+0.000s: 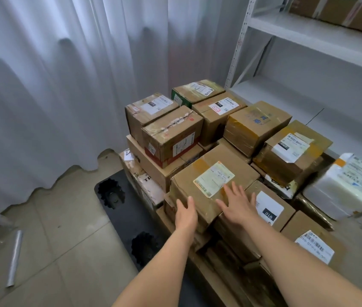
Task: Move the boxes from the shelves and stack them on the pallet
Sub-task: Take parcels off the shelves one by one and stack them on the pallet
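Note:
A black pallet (118,220) on the floor carries a pile of taped cardboard boxes, several with white labels. Nearest me sits a brown box with a yellowish label (200,176), resting on top of lower boxes. My left hand (185,212) lies flat against its near left corner, fingers together. My right hand (236,201) rests spread on its top, just below the label. Neither hand grips it. A white foam box (342,187) stands at the pile's right edge. One cardboard box (339,12) lies on the upper shelf at top right.
A white metal shelf rack (308,38) stands on the right behind the pile, its lower shelf bare. White curtains (64,74) hang along the left and back. A silver roll (15,258) lies on the tiled floor at lower left.

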